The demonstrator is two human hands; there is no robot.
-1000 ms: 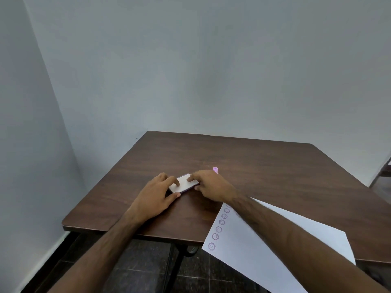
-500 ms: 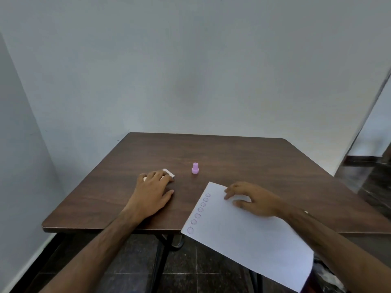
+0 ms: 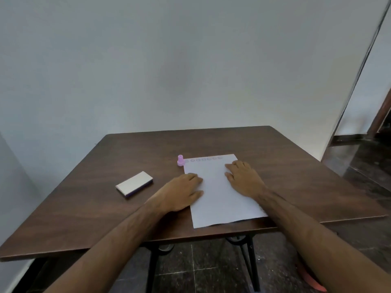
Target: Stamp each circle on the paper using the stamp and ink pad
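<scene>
Paper [image 3: 220,199] under both flat hands

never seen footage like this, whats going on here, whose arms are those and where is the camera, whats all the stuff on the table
There is no machine here. The camera is worn on a person's head and looks forward and down, so the two bare arms reaching in from the bottom belong to the wearer.

On the brown table lies a white sheet of paper with a row of small circles along its far edge. The left hand and the right hand both rest flat on the sheet; neither holds anything.

At the paper's far left corner a small pink stamp stands upright. Further left lies a flat, closed ink pad, apart from the paper. Whether the circles are already stamped is too small to tell.
</scene>
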